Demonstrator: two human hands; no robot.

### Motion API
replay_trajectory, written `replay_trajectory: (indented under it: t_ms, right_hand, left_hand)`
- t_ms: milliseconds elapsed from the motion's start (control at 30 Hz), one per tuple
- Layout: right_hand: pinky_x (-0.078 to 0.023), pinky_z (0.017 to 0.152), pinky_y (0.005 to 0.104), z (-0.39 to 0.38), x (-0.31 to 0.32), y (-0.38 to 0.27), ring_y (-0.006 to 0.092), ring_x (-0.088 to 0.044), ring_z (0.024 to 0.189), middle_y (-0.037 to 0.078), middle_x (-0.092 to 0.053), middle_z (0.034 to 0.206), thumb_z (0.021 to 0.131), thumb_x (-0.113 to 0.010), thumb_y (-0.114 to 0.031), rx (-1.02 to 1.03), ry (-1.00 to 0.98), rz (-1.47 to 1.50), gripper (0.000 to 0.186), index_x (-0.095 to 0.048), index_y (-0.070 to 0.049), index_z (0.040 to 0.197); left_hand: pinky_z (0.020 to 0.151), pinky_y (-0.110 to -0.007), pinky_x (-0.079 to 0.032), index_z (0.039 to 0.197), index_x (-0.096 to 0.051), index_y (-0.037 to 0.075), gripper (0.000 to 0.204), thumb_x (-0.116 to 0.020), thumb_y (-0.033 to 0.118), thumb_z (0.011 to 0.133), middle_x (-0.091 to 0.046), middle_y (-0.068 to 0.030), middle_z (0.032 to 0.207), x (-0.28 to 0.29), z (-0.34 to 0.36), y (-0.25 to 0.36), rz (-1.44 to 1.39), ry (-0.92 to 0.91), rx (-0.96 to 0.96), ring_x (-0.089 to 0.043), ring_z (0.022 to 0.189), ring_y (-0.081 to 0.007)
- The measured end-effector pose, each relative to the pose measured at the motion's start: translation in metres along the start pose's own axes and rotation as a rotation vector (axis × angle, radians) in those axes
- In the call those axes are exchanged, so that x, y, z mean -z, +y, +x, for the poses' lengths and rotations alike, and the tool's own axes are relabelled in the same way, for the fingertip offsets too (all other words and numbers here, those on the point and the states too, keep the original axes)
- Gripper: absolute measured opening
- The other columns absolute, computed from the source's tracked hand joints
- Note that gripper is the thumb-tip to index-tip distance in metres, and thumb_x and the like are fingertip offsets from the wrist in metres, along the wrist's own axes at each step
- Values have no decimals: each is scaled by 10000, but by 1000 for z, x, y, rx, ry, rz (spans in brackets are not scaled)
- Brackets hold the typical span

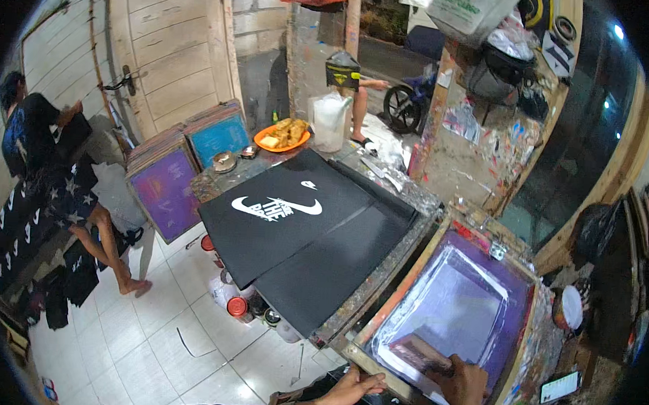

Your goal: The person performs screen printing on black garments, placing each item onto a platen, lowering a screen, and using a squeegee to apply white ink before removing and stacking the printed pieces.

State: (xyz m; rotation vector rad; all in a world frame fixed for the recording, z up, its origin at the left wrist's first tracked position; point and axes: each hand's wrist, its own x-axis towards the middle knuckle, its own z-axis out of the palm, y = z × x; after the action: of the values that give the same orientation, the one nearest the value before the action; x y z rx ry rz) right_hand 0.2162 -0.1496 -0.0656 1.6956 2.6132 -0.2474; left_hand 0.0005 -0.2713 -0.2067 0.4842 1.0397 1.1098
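Note flat brown wooden squeegee in closed right hand, over purple-meshed, wood-framed printing screen; note half-curled left hand against near screen edge — cannot tell how firmly. Beware screen shift from slack bracing — or streaks from uneven pressure.

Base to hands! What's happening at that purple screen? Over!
Left fingers at wooden frame's near edge. Right fingers gripping squeegee, over purple screen. Phone lies right of frame, outside it.
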Motion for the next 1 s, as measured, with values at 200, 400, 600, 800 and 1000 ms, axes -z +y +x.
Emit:
replay_trajectory:
  t_ms: [200,400,600,800,1000]
  right_hand:
    - [-472,954,574,-17,-23,23,350,-668,999,191,-695,1010,922,-657,-324,181,-144,-35,289,-657,-92,1094]
    - [-357,1085,591,132,-52,78,364,-699,862,142,-720,873,882,-703,-344,114,397,-284,375,-644,-60,1119]
    - [-518,639,525,281,5,151,383,-690,720,203,-710,821,806,-781,-405,-9,395,-110,505,-679,-78,1177]
    - [-542,594,478,241,-17,120,343,-709,648,159,-681,681,872,-684,-321,59,298,-216,281,-632,-68,983]
    - [-538,612,418,72,-23,36,265,-697,662,90,-666,832,876,-636,-288,131,156,-58,308,-574,-90,1103]
  left_hand:
    - [931,-411,-553,1443,-390,-56,535,-592,239,1045,-612,-180,1293,-17,3,-6,-164,140,-52,-658,1122,-259]
    - [929,-410,-553,1464,-380,50,511,-612,196,1032,-611,-118,1245,12,4,-33,-74,11,-45,-647,1081,-234]
    - [846,-340,-552,1320,-577,-12,370,-586,235,1045,-683,-127,1051,22,-1,1,408,-36,190,-682,963,-218]
    - [961,-383,-525,1511,-317,19,608,-574,311,1043,-597,-166,1275,-5,-21,18,326,58,173,-622,1151,-266]
    - [893,-393,-576,1338,-522,-14,401,-588,250,1044,-689,-180,1146,-1,-21,30,210,25,102,-699,1051,-294]
